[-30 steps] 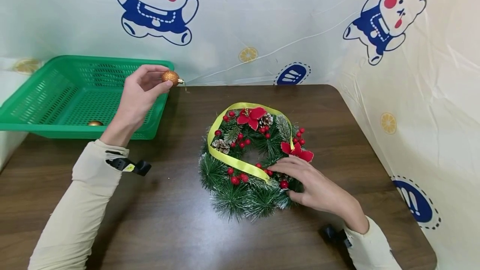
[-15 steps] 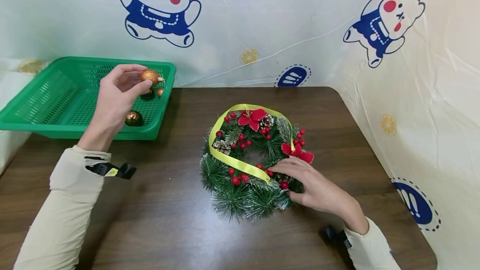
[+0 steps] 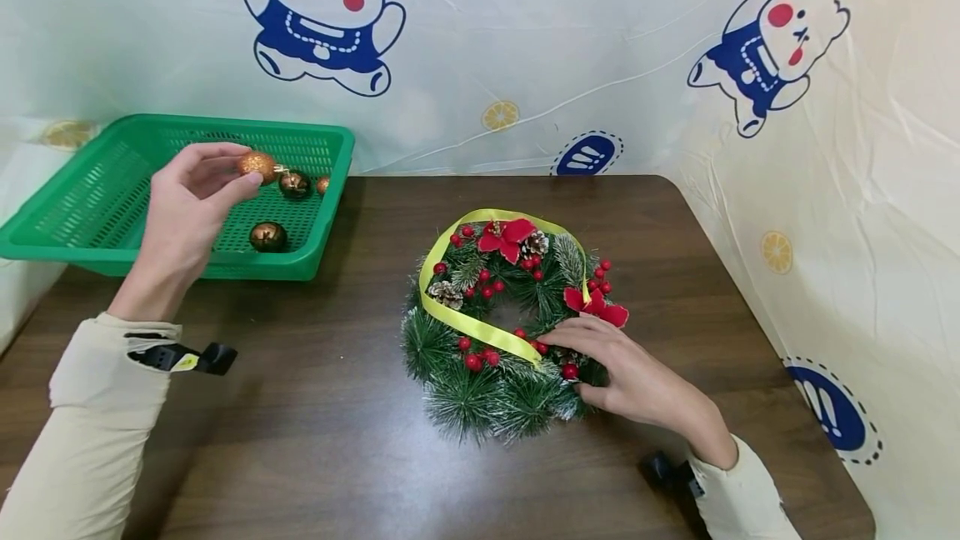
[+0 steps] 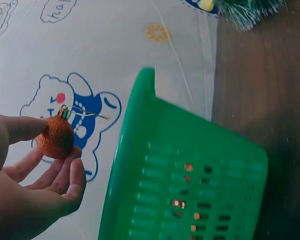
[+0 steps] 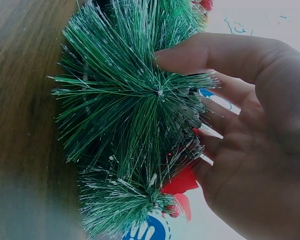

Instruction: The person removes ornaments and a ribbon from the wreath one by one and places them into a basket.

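Observation:
My left hand [image 3: 183,202] pinches an orange glitter Christmas bauble [image 3: 257,167] between thumb and fingers, over the green basket. In the left wrist view the bauble [image 4: 56,137] shows its gold cap and a thin hanging string. On the table, a green Christmas wreath [image 3: 457,402] with red berries, pine cones and red flowers lies flat. My right hand [image 3: 637,373] grips the wreath's right side. The right wrist view has its thumb [image 5: 182,59] against the needles and the fingers on the other side. A yellow ribbon [image 3: 480,327] loops across the wreath.
At the back left stands a green perforated basket [image 3: 112,255]. Inside it lie a shiny brown bauble [image 3: 267,237], another brown bauble [image 3: 295,184] and a small orange one [image 3: 322,185]. A printed curtain [image 3: 450,40] hangs behind the brown wooden table [image 3: 337,440].
My left hand has moved left with the bauble, from the basket's right rim to over its middle, uncovering baubles inside. The right hand and wreath stay in place.

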Demonstrator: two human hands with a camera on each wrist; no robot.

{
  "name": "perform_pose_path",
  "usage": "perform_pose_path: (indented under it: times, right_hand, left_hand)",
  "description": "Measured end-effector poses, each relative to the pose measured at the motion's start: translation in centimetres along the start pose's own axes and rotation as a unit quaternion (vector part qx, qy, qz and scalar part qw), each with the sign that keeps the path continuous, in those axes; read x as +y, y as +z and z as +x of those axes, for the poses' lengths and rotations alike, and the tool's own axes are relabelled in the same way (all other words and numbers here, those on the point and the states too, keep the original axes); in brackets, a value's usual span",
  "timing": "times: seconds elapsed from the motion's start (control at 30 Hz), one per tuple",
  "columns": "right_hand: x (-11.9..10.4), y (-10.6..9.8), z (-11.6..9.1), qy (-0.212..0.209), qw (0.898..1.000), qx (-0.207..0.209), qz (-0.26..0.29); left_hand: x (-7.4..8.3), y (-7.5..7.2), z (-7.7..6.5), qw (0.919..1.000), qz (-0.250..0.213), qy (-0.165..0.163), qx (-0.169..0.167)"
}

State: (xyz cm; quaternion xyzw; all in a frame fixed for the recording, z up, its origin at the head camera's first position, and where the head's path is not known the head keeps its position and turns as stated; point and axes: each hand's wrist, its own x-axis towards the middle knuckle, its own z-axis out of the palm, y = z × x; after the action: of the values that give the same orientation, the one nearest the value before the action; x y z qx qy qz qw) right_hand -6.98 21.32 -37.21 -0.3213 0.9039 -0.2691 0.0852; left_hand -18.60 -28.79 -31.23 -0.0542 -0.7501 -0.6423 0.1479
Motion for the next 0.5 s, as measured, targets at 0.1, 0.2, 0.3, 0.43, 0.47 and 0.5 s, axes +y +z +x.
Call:
perform_pose_path:
  times: [0.1,0.2,0.3,0.43,0.47,0.5]
  right_hand:
    - [0.0,0.0,0.0,0.000,1.000,0.000,0.001]
    - [0.0,0.0,0.0,0.002,1.000,-0.001,0.004]
    - [0.1,0.0,0.0,0.003,1.000,0.000,0.005]
    - [0.0,0.1,0.0,0.004,1.000,0.001,0.006]
    - [0.0,0.1,0.0,0.004,1.000,0.001,0.007]
    - [0.0,0.1,0.0,0.004,1.000,0.001,0.006]
  left_hand:
    - [-0.3,-0.8,-0.4,0.9991,0.043,-0.004,0.004]
    - [-0.7,-1.6,-0.7,0.9967,0.081,-0.007,0.007]
    - [-1.2,-2.5,-1.1,0.9945,0.104,-0.009,0.009]
    - [-2.0,-3.5,-1.5,0.9932,0.115,-0.010,0.017]
    - [-2.2,-3.7,-1.5,0.9928,0.118,-0.011,0.020]
    - [-2.4,-3.9,-1.5,0.9925,0.120,-0.011,0.022]
